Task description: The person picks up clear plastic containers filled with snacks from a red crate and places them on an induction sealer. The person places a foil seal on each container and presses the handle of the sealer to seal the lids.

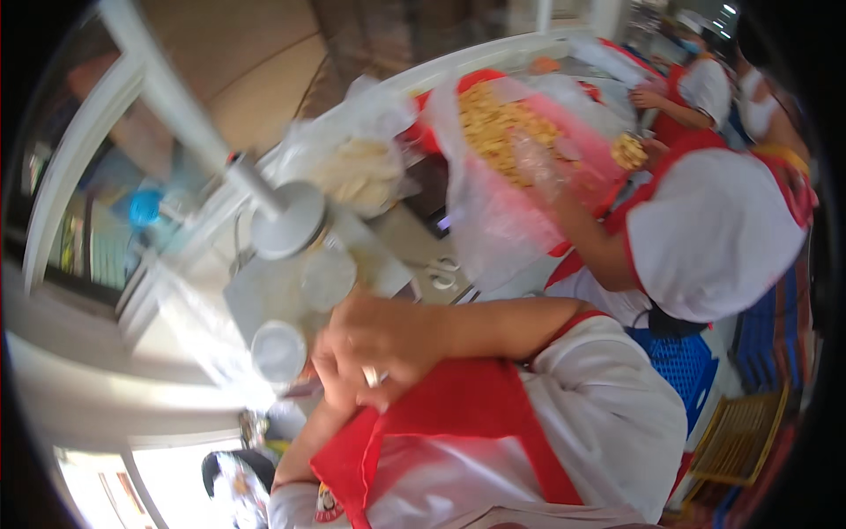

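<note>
My right hand (pixel 386 337) is in front of my chest, its fingers bent, with a ring showing among the fingers. It meets my left hand (pixel 340 387), which is mostly covered by it. Blur hides whether anything lies between them. Just beyond the hands, a round container with a pale top (pixel 278 350) and a second round, translucent-topped container (pixel 328 278) stand on a grey board (pixel 254 291). Behind these is a round grey base with a white post (pixel 289 218). My red apron (pixel 456 403) lies below the hands.
At my right, a co-worker's plastic-gloved hand (pixel 538 162) reaches into yellow chips (pixel 492 129) in a plastic-lined red tub (pixel 479 78). A clear bag of pale pieces (pixel 360 172), white-handled scissors (pixel 443 272), a blue plastic seat (pixel 681 370) and a yellow basket (pixel 740 436) are nearby.
</note>
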A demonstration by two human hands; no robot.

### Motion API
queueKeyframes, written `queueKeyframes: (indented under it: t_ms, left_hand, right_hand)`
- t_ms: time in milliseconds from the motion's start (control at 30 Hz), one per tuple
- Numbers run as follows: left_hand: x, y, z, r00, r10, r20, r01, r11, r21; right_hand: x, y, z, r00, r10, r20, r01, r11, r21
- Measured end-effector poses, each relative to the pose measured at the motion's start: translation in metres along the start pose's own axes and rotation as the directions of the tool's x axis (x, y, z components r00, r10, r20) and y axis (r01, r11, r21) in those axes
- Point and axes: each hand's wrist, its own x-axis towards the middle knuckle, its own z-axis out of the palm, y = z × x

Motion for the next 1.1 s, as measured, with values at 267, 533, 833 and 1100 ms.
queueKeyframes:
  t_ms: [267,533,833,1100]
  left_hand:
    - [-0.036,0.042,-0.052,0.989,-0.039,0.144,-0.013,0.938,0.345]
    - [-0.051,0.053,-0.068,0.924,-0.195,0.329,0.144,0.974,0.173]
    - [-0.055,0.041,-0.065,0.805,-0.392,0.446,0.518,0.831,-0.204]
    - [-0.049,0.043,-0.054,0.766,-0.449,0.46,0.617,0.713,-0.332]
  right_hand:
    - [-0.052,0.008,0.011,0.737,0.515,0.437,-0.62,0.773,0.134]
    - [-0.04,0.009,0.033,0.72,0.408,0.561,-0.677,0.591,0.438]
    - [-0.033,0.003,0.024,0.575,0.391,0.719,-0.792,0.484,0.371]
    - [0.0,-0.018,0.014,0.861,0.275,0.427,-0.282,0.958,-0.048]
